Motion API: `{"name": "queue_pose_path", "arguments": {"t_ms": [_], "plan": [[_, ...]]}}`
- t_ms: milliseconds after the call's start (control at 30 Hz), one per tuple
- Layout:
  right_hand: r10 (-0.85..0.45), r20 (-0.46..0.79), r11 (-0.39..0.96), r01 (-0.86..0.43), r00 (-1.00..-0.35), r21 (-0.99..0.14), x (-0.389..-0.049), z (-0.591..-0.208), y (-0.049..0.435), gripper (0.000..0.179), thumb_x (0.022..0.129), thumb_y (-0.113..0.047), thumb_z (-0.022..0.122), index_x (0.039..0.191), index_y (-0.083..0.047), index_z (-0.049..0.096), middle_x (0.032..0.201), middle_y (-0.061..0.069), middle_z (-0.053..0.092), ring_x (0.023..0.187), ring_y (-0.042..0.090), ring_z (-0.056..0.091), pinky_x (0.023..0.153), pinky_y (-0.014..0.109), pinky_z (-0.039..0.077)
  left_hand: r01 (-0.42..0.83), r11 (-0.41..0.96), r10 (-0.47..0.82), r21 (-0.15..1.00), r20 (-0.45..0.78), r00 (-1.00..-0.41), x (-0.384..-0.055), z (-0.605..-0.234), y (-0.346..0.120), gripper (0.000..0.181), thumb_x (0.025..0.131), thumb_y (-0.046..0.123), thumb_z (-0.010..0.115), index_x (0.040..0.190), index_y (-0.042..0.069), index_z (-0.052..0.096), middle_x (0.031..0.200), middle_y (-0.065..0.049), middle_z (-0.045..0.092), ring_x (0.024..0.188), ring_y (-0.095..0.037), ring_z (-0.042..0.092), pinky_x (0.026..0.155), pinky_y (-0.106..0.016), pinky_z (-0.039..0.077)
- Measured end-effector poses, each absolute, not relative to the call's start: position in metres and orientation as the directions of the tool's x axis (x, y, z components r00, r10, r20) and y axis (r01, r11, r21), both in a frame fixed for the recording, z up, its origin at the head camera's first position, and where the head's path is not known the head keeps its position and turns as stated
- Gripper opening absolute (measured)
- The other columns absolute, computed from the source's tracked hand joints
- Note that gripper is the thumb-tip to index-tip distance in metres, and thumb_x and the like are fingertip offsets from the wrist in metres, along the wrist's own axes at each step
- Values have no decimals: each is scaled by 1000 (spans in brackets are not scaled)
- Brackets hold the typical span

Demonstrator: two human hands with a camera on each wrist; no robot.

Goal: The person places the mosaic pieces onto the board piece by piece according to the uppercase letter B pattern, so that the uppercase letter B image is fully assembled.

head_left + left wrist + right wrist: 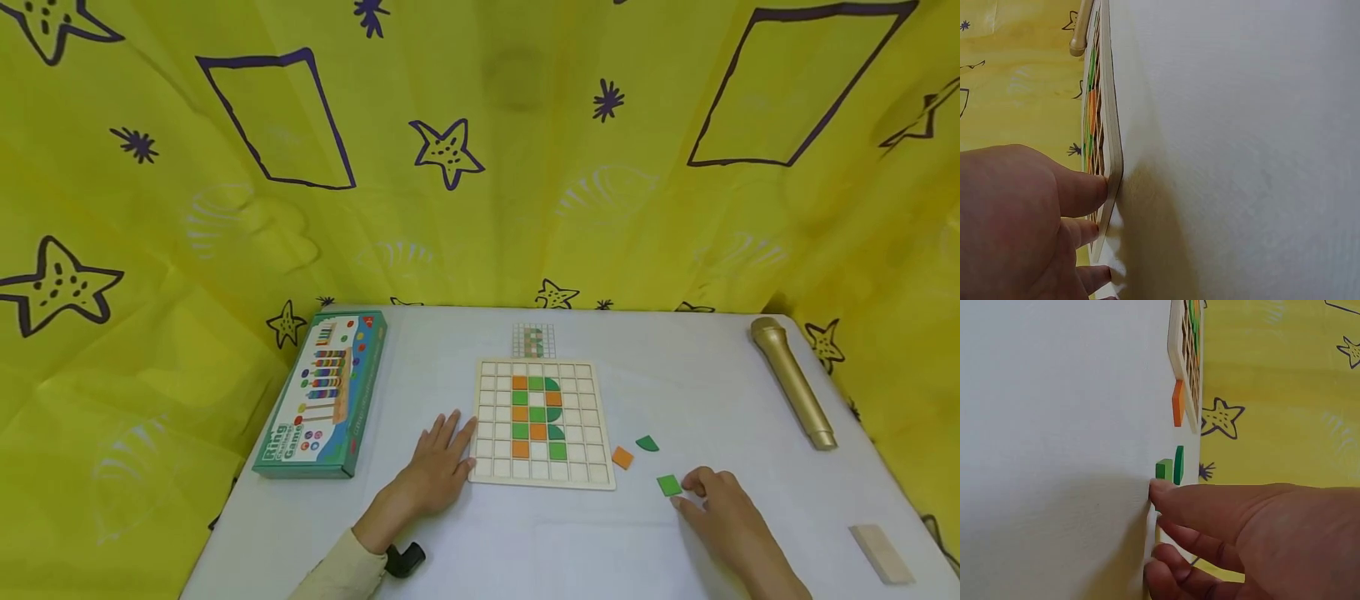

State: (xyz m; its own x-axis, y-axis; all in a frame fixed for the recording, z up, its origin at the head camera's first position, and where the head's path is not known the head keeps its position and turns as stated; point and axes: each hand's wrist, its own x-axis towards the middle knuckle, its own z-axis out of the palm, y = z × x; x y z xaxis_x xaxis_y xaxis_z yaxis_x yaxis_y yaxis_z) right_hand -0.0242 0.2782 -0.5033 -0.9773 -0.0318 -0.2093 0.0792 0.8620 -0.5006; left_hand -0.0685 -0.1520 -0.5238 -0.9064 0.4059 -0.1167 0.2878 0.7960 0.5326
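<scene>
A square wooden grid board (pixel 495 472) lies flat on the table, with orange and green tiles set in some of its cells. My left hand (pixel 435 475) rests at the board's left edge; its thumb and a finger touch the rim (pixel 1112 150) in the left wrist view. My right hand (pixel 723 512) is beside a loose green square tile (pixel 669 485), thumb and index fingertip at its right side. That tile lies on the table, partly hidden behind the thumb in the right wrist view. Nearby lie an orange square tile (pixel 622 457) and a dark green quarter-round tile (pixel 647 443).
A small pattern card (pixel 519 340) lies behind the board. To the left is a green Ring Challenge Game box (pixel 322 392). On the right are a gold microphone (pixel 795 383) and a pale wooden block (pixel 881 553). A yellow patterned curtain (pixel 510 233) hangs behind the table.
</scene>
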Motion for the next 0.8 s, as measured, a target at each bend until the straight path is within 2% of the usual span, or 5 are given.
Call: {"name": "queue_pose_path", "arguments": {"t_ms": [267,333,433,633,800], "plan": [[41,-220,832,156,-975,-533,-24,-506,269,53,94,-40,80,119,2,61,110,20,60,97,29,58,77,39,47,268,823,388,501,-151,-909,-72,-530,-151,62,113,32,46,169,13,26,174,-23,17,161,-48,9,124,-71,14],[59,-216,826,170,-975,-538,-24,-507,265,48,95,-37,78,120,0,60,113,20,60,98,29,57,76,38,45,267,829,386,491,-158,-909,-71,-525,-151,61,113,30,46,168,11,27,174,-23,18,161,-48,11,124,-71,15],[71,-220,822,182,-973,-540,-25,-509,261,40,99,-27,74,123,1,59,117,23,60,100,31,59,79,43,49,263,830,388,491,-170,-906,-70,-517,-149,61,113,29,47,168,10,28,173,-24,18,161,-49,11,124,-71,16],[-11,-172,811,92,-985,-578,-24,-509,260,37,100,-9,70,133,3,59,129,31,54,109,38,64,88,57,54,270,819,397,506,-159,-904,-68,-510,-148,61,113,27,47,167,7,27,172,-27,19,160,-51,12,123,-73,16],[-28,-180,798,87,-983,-597,-23,-510,260,36,101,-8,67,134,1,58,131,29,51,110,36,64,87,54,55,263,824,393,501,-173,-903,-68,-512,-148,62,112,28,47,168,8,27,173,-27,18,160,-51,10,124,-72,14]]}}
